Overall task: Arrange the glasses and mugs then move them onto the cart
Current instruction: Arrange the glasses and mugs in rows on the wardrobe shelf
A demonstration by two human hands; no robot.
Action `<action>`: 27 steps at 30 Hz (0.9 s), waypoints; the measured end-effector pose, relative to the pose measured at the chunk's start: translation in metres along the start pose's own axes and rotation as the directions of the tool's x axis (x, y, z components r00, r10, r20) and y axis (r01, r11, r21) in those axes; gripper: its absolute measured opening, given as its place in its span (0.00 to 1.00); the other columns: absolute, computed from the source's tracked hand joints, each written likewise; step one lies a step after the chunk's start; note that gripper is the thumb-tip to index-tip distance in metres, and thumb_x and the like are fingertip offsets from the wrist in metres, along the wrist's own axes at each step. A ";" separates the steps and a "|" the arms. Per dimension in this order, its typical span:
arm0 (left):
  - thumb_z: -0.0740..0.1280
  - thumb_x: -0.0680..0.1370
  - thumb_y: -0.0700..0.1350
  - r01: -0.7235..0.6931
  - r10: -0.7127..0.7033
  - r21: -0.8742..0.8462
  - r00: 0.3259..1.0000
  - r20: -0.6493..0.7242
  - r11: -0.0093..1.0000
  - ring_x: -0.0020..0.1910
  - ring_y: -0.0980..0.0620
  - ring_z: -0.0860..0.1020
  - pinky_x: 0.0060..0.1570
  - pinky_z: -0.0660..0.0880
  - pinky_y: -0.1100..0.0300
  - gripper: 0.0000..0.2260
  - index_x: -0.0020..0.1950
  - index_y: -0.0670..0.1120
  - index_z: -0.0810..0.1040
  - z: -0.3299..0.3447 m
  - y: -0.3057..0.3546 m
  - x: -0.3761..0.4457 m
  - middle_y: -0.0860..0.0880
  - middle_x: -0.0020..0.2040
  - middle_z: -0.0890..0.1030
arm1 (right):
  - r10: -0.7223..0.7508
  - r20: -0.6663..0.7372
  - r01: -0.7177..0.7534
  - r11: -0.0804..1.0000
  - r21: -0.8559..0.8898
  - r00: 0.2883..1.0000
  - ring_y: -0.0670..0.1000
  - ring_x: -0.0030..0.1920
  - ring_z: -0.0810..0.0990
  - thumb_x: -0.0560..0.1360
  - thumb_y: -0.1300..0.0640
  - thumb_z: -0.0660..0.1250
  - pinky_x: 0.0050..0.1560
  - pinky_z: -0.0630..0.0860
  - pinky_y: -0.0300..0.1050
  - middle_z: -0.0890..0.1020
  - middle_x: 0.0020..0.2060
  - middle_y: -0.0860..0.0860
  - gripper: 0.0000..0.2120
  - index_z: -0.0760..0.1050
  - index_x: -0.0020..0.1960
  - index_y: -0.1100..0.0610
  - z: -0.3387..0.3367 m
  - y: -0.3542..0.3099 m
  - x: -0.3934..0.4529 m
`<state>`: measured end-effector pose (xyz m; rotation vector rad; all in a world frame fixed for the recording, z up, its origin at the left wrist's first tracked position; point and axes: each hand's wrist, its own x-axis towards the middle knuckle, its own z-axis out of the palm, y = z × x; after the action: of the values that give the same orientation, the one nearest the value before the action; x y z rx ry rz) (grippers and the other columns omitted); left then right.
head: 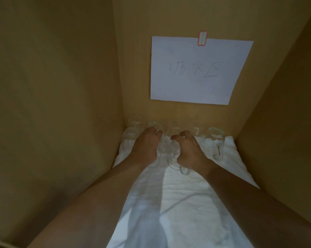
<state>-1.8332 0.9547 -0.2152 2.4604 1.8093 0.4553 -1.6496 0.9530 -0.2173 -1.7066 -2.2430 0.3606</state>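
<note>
Both bare hands reach deep into a tan wooden cabinet compartment (61,86), over a rumpled white cloth (178,203) that lines its floor. The left hand (145,145) has its fingers curled down over the top of a clear glass tumbler (155,127) in the back row; whether they clamp it or only rest on it cannot be told, as the glass is faint and blurred. The right hand (188,151) is curled with thumb and fingers bent, and a clear glass mug with a handle (178,161) sits directly beneath its palm, the handle jutting out below the wrist; the hold itself is hidden under the hand. Left of the left hand stand two more clear upturned glasses (132,135) against the side wall. Between the two hands, just beyond the fingertips, another clear glass (174,129) stands by the back wall. Right of the right hand, apart from it, stands a clear glass handled mug (215,142). Above the hands a white paper sheet with handwritten characters (196,70) is fixed to the back wall by a red-edged sticker (202,38)
</note>
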 end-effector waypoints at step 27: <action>0.69 0.74 0.35 -0.071 0.072 0.022 0.996 -0.050 0.997 0.76 0.46 0.62 0.75 0.60 0.59 0.35 0.80 0.44 0.61 0.002 -0.001 -0.004 0.44 0.75 0.65 | 0.084 0.122 -0.078 0.995 -0.058 0.989 0.58 0.81 0.49 0.69 0.51 0.78 0.77 0.55 0.51 0.53 0.81 0.51 0.49 0.53 0.82 0.47 -0.006 -0.002 0.003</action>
<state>-1.8350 0.9513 -0.2186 2.5572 1.7562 0.5110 -1.6500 0.9558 -0.2108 -1.8548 -2.2936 0.4407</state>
